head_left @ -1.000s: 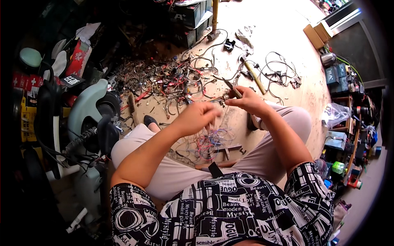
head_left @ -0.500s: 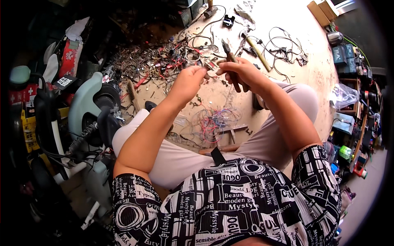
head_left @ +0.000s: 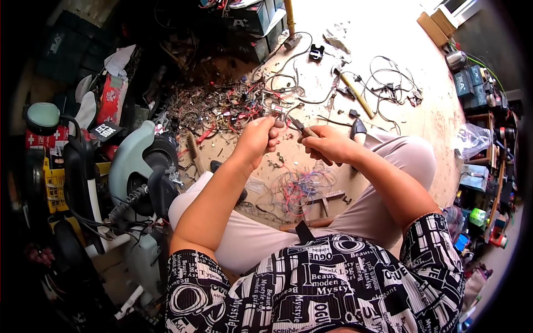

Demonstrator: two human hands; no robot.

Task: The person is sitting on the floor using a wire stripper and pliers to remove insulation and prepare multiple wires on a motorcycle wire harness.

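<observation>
the left hand (head_left: 257, 140) pinches a small pale part (head_left: 277, 109) beyond its fingers, up and left of the pliers (head_left: 298, 125), gripped by the right hand (head_left: 332, 145) and slanting toward that part.

One head-worn fisheye view looks down and forward, patterned shirt (head_left: 327, 288) close at lower centre, floor (head_left: 388, 39) farther off, upper right

pliers (head_left: 298, 125) in right grip (head_left: 330, 145) | scrap heap (head_left: 208, 108) ahead | wire tangle (head_left: 300, 188) between legs (head_left: 397, 162)
</observation>
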